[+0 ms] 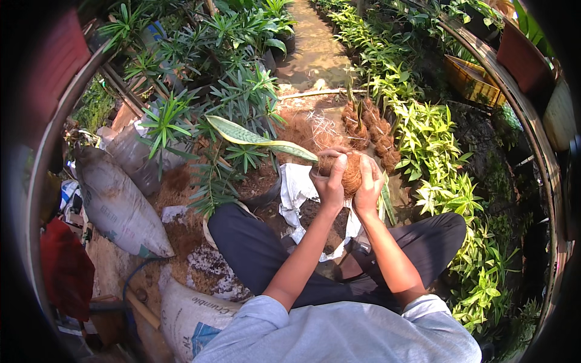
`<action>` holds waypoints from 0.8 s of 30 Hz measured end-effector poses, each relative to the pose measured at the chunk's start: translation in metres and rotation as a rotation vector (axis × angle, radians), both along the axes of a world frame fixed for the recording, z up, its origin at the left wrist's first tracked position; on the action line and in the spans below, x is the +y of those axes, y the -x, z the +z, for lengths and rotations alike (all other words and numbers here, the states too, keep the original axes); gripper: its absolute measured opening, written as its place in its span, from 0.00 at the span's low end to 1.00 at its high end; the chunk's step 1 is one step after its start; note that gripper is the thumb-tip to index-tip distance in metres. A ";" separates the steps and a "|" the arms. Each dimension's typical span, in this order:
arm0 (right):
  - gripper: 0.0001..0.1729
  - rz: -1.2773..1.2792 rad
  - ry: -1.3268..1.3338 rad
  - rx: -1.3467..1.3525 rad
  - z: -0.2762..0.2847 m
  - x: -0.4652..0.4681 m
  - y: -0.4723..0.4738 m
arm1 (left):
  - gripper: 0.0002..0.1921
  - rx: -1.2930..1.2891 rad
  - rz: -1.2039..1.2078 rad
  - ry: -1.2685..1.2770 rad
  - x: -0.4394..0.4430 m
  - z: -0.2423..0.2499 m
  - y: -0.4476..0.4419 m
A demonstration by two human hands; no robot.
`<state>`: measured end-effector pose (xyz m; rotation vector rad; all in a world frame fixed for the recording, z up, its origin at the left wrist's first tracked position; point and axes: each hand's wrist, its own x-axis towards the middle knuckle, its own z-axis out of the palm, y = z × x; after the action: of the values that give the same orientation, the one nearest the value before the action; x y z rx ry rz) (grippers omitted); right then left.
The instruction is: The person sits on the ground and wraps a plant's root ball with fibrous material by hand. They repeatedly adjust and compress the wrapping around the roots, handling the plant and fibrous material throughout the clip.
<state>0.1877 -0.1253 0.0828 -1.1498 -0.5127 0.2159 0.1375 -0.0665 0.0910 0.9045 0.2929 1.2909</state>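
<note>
Both my hands clasp a ball of brown coconut fibre (352,178) in front of me. My left hand (330,183) wraps its left side, thumb on top; my right hand (368,183) presses the other side. A snake plant leaf (261,141), green with pale yellow edges, sticks out leftwards from the ball. Its base is hidden by fibre and fingers. Another striped leaf (387,202) shows behind my right wrist. Below the hands, an open white sack (295,186) holds dark soil (317,218) between my legs.
Loose coconut fibre (313,125) lies ahead, beside several fibre-wrapped plants (381,134) in a row. Leafy potted plants (431,159) line the right, and narrow-leaved shrubs (240,90) crowd the left. Full sacks (120,204) lie at my left. A yellow crate (474,81) sits far right.
</note>
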 end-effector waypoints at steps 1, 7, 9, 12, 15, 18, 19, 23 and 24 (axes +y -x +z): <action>0.16 0.003 -0.002 0.034 -0.005 -0.001 -0.003 | 0.06 -0.010 0.003 -0.067 -0.001 0.004 -0.001; 0.14 0.096 -0.077 0.284 -0.007 0.001 -0.012 | 0.06 -0.081 -0.119 -0.235 0.004 -0.008 -0.002; 0.14 0.160 -0.132 0.370 -0.016 0.001 -0.014 | 0.07 -0.058 -0.123 -0.282 0.007 -0.015 -0.004; 0.15 0.187 -0.147 0.443 -0.027 0.001 -0.019 | 0.08 0.012 -0.151 -0.273 0.007 -0.013 -0.002; 0.19 0.257 -0.123 0.556 -0.029 0.002 -0.021 | 0.08 0.100 -0.166 -0.296 0.009 -0.002 0.006; 0.27 0.384 -0.006 0.671 -0.014 -0.006 -0.016 | 0.04 0.102 -0.149 -0.521 0.018 -0.009 0.001; 0.27 0.394 0.012 0.653 -0.018 -0.006 -0.018 | 0.03 0.116 -0.197 -0.517 0.018 -0.013 0.001; 0.28 0.419 0.142 0.651 -0.008 -0.013 -0.012 | 0.02 0.139 -0.294 -0.451 0.017 -0.035 0.000; 0.30 0.404 0.210 0.669 -0.002 -0.016 -0.007 | 0.02 0.152 -0.304 -0.429 0.015 -0.038 0.001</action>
<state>0.1950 -0.1416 0.0809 -1.0860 -0.1177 0.9851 0.1366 -0.0519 0.0529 1.3591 -0.0106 1.0176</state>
